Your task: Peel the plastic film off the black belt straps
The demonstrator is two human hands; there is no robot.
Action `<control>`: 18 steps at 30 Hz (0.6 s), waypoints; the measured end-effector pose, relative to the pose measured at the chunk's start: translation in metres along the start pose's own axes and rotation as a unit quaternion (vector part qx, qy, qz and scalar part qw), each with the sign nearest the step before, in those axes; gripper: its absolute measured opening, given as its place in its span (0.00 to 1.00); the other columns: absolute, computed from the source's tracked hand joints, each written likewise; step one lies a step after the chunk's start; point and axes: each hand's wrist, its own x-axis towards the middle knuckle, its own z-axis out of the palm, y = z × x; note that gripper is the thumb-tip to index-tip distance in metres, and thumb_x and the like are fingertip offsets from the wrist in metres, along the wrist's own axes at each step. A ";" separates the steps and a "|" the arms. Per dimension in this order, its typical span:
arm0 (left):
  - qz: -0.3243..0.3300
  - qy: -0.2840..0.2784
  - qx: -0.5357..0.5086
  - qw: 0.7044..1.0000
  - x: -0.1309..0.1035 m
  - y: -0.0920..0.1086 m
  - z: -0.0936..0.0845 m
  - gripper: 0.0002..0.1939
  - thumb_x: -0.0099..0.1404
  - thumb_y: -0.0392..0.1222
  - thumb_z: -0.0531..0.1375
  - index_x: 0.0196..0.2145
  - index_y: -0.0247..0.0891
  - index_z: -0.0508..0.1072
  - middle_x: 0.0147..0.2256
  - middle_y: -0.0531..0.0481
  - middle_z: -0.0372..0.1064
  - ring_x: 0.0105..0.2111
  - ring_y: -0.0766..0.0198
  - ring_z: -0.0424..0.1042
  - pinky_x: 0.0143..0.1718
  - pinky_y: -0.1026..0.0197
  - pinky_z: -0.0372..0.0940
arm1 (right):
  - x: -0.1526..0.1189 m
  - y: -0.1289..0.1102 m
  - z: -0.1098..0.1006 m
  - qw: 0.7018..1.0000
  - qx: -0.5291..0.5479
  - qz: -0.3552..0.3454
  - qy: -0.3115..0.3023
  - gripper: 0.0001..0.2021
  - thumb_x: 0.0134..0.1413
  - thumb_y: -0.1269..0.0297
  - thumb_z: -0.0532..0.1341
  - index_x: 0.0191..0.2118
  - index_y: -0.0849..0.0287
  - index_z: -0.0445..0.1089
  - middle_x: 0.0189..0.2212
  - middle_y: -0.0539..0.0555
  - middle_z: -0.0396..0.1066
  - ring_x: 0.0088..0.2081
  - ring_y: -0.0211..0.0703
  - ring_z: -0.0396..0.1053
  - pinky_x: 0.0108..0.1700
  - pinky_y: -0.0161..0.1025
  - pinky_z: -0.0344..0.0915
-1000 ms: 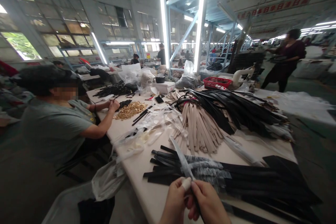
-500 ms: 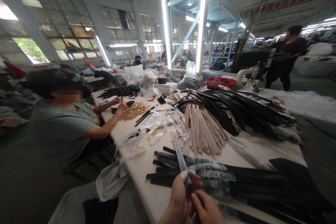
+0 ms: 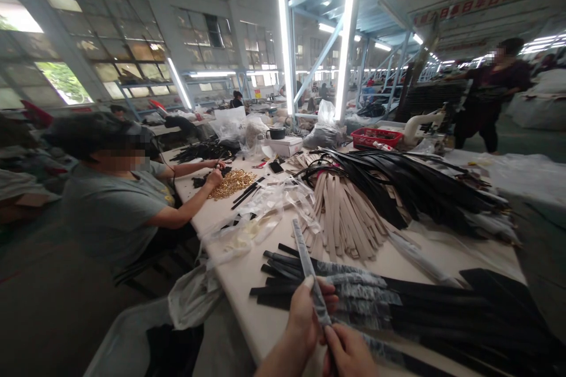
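A dark strap with clear plastic film wrapped round its end points away from me over the table. My left hand is closed round its middle, thumb on top. Lower down, my right hand pinches the same strap, and a short filmed stretch shows between the two hands. Just beyond and to the right lie several black straps, many with film round them near their left ends. My hands cover part of this pile. The near end of the held strap is hidden.
Beige straps and long black straps are heaped farther back on the table. Loose plastic film lies left of them. A co-worker sits at the left edge by gold-coloured metal pieces. A red basket stands behind.
My left hand has moved slightly up the strap, away from my right hand, and more of the filmed strap shows between them. The whole view has shifted a little.
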 end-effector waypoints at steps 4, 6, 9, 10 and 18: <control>0.060 -0.030 0.031 0.997 -0.006 -0.020 -0.003 0.14 0.61 0.51 0.59 0.31 0.35 0.72 0.29 0.43 0.75 0.27 0.58 0.75 0.29 0.61 0.66 | -0.003 -0.013 -0.005 0.997 -0.001 -0.024 0.076 0.31 0.59 0.36 0.47 0.25 0.58 0.68 0.28 0.60 0.76 0.33 0.49 0.76 0.35 0.37 0.68; 0.003 -0.030 0.016 0.999 -0.005 -0.015 -0.002 0.16 0.61 0.52 0.59 0.35 0.34 0.74 0.31 0.41 0.76 0.27 0.58 0.75 0.29 0.61 0.66 | -0.004 -0.012 -0.002 0.998 0.013 -0.009 0.056 0.33 0.58 0.32 0.45 0.27 0.58 0.68 0.25 0.59 0.75 0.28 0.47 0.75 0.30 0.36 0.68; -0.047 0.005 0.010 0.999 0.004 0.001 0.003 0.18 0.63 0.51 0.56 0.40 0.33 0.73 0.35 0.38 0.77 0.28 0.56 0.76 0.28 0.59 0.66 | -0.005 -0.007 0.004 0.998 0.045 0.041 -0.010 0.37 0.55 0.28 0.42 0.32 0.59 0.68 0.17 0.53 0.70 0.14 0.40 0.67 0.16 0.33 0.58; -0.033 0.015 0.020 0.999 0.005 0.001 0.003 0.17 0.63 0.50 0.56 0.39 0.33 0.73 0.35 0.37 0.77 0.27 0.56 0.76 0.27 0.59 0.66 | -0.005 -0.007 0.005 0.998 0.046 0.044 -0.012 0.37 0.55 0.28 0.41 0.32 0.59 0.68 0.16 0.53 0.70 0.13 0.40 0.66 0.15 0.32 0.56; -0.008 -0.002 0.010 1.000 0.001 -0.018 -0.009 0.16 0.58 0.53 0.61 0.31 0.34 0.74 0.29 0.41 0.75 0.26 0.56 0.74 0.25 0.61 0.64 | 0.000 0.004 0.001 0.998 -0.027 -0.038 0.043 0.38 0.56 0.28 0.42 0.26 0.59 0.70 0.20 0.58 0.74 0.24 0.46 0.73 0.29 0.37 0.65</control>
